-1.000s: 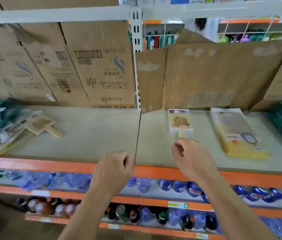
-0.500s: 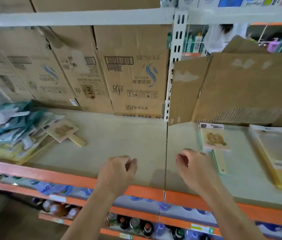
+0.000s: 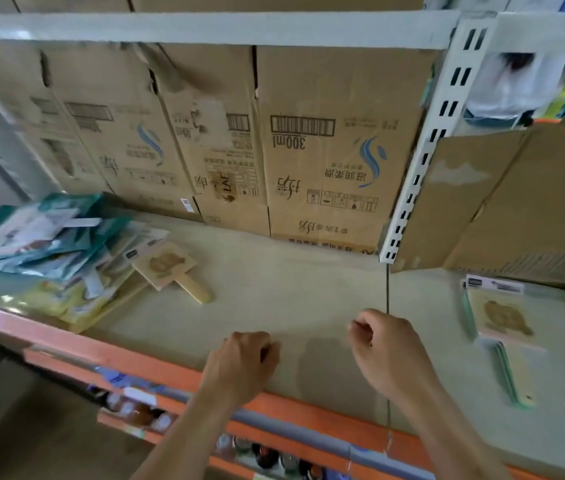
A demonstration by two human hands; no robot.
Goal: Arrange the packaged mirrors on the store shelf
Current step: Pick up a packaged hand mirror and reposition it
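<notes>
Grip left (image 3: 239, 362) clenched | grip right (image 3: 385, 351) clenched | paddle-shaped mirror stack (image 3: 497, 317) flat on shelf (image 3: 291, 289)

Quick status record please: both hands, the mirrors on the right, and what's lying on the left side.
left hand: fingers curled, empty, over shelf front
right hand: fingers curled, empty, near shelf seam
mirror stack: flat in right bay, handles toward front
loose mirror: flat, left bay, at edge of package pile
package pile: untidy, far left
backing: cardboard boxes
</notes>
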